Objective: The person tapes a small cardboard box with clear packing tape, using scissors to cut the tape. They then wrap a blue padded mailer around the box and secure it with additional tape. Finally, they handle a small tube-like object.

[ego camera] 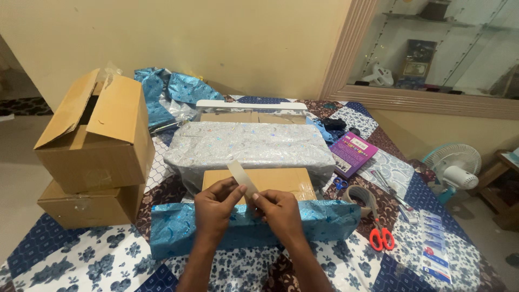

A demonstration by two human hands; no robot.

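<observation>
My left hand (pixel 215 210) and my right hand (pixel 279 212) are close together, both pinching a short strip of clear tape (pixel 241 177) that sticks up between the fingertips. Just below them lies a flat brown cardboard box (pixel 286 180) partly covered by shiny blue wrapping paper (pixel 178 227) folded up over its near side. Behind it sits a larger parcel wrapped in silver glitter paper (pixel 251 146).
Two stacked brown cartons (pixel 100 146) stand at the left. To the right lie a tape roll (pixel 361 198), red-handled scissors (pixel 381 237), a purple book (pixel 352 152) and a card strip (pixel 435 246). More blue paper (pixel 173 89) lies at the back. A small fan (pixel 454 167) stands beyond the patterned cloth's (pixel 81 259) right edge.
</observation>
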